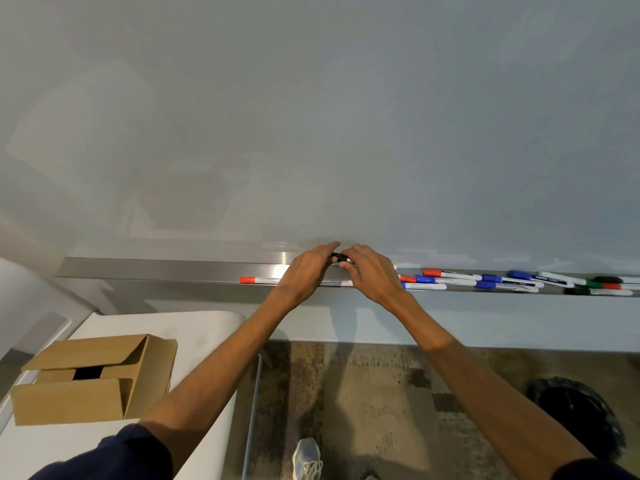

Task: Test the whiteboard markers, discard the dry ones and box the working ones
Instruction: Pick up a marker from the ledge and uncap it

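Navy sleeves (135, 452) at upper arms, forearms (225, 362) & hands (304, 271) bare, grey-white sneaker (306, 459) w/ laces

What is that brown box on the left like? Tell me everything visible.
The cardboard box is plain brown card, sitting on the white table at lower left. Its top flaps are folded loosely inward, unsealed, leaving a small dark gap in the middle. Its contents are hidden. Only the table touches it.

Steel ledge (156, 268) carrying red, blue, green and black markers (485, 280), white table (201, 327) bearing a cardboard box (93, 379), bin (575, 410) sitting on carpet (363, 393)
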